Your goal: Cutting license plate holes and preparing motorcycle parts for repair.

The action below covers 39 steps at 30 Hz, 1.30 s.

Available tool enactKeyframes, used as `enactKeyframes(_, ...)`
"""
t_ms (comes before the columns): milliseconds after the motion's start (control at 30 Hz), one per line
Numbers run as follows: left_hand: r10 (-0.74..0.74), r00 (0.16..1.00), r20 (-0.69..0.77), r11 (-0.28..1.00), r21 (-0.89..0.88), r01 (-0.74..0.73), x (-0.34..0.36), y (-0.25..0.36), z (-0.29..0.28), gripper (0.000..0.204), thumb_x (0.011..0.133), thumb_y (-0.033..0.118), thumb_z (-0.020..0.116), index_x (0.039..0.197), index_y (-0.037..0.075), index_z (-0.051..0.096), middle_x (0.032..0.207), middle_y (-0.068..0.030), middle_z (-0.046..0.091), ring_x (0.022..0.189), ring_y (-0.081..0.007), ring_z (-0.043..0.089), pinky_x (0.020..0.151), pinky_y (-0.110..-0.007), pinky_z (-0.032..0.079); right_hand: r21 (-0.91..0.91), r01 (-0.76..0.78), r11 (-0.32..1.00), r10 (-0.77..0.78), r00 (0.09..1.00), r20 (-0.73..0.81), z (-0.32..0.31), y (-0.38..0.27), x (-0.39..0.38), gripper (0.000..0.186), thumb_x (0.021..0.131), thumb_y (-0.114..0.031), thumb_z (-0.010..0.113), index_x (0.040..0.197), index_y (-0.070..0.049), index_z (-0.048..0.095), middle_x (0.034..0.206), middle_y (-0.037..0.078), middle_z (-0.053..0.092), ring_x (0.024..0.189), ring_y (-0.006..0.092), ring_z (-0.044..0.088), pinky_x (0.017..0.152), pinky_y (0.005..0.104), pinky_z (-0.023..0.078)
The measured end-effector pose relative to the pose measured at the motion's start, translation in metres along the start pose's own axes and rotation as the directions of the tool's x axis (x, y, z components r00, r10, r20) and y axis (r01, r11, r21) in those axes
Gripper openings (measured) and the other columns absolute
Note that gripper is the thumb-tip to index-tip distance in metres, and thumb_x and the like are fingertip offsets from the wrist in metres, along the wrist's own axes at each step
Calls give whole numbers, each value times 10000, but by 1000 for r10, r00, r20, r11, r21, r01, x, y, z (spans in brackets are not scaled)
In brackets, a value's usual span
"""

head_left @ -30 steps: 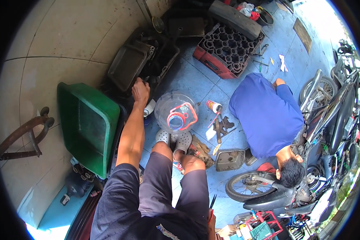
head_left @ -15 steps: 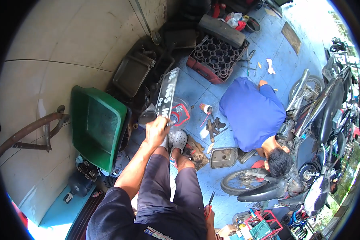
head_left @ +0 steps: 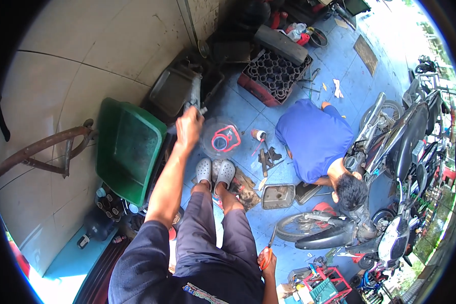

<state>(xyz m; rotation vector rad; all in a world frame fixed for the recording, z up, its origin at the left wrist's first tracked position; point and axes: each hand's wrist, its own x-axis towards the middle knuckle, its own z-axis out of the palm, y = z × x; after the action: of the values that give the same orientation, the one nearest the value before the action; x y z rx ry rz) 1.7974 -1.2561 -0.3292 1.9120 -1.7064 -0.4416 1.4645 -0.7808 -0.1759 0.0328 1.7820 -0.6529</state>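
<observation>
My left hand [head_left: 188,127] is closed around the lower end of a licence plate [head_left: 195,92]. Seen almost edge-on and slightly smeared, the plate points away from me above the dark metal pans. Low on the right, my right hand [head_left: 268,263] grips the orange handles of a pair of scissors [head_left: 273,238], blades pointing forward. On the floor beyond my feet stands a clear round tub [head_left: 207,143] with a red-handled piece inside it. A bottle with a red nozzle [head_left: 259,135] stands right of the tub.
Left lies a big green basin [head_left: 131,152] against the wall. A pan [head_left: 164,93] sits behind it, and a red crate [head_left: 258,91] farther off. On the right a person in blue [head_left: 314,139] bends beside a motorcycle [head_left: 339,235]. A metal tray [head_left: 278,196] lies nearby.
My left hand has moved forward and left, turning the plate from its lettered face to nearly edge-on. The scissors in my right hand have risen slightly and show more of their orange handles.
</observation>
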Motion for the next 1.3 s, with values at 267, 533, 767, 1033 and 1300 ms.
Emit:
enactKeyframes(267, -436, 839, 326, 884, 327, 333, 21, -48, 65, 317, 914, 208, 697, 1089, -49, 637, 1070, -285, 711, 1045, -466, 684, 899, -524, 565, -9, -75, 997, 74, 995, -65, -2, 11, -2, 384, 1023, -412, 605, 821, -92, 545, 617, -8, 491, 508, 97, 482, 467, 252, 378)
enactKeyframes(533, -652, 682, 331, 746, 444, 497, 14, -124, 151, 300, 885, 227, 730, 1091, 9, 748, 1176, -228, 713, 1140, -396, 675, 976, -462, 558, -55, -113, 992, 105, 986, -130, 3, 21, 15, 484, 1054, -479, 522, 764, -92, 529, 600, -3, 459, 497, 98, 441, 474, 250, 354)
enactKeyframes(767, -574, 772, 273, 786, 449, 425, 21, -179, 186, 216, 887, 131, 678, 1024, -16, 757, 1105, -256, 722, 1076, -415, 695, 921, -471, 579, -76, -180, 981, 166, 973, -163, 8, 29, 42, 402, 1040, -428, 585, 811, -100, 551, 636, -26, 482, 506, 66, 436, 457, 223, 312)
enactKeyframes(1033, -330, 892, 309, 925, 292, 241, 14, -108, 135, 152, 829, 86, 647, 876, -45, 709, 953, -296, 706, 923, -480, 699, 836, -532, 586, -165, -139, 976, 122, 986, -110, 9, 1, 34, 374, 1022, -413, 616, 830, -95, 578, 642, -31, 493, 531, 64, 447, 478, 235, 323)
enactKeyframes(1300, -32, 980, 195, 997, 81, 17, -27, 60, -57, 234, 843, 5, 636, 1069, 63, 647, 913, -169, 606, 772, -435, 690, 680, -526, 574, -56, 58, 997, -59, 998, -28, 10, -53, 1, 331, 1022, -370, 616, 825, -109, 559, 621, -24, 488, 506, 78, 469, 459, 251, 364)
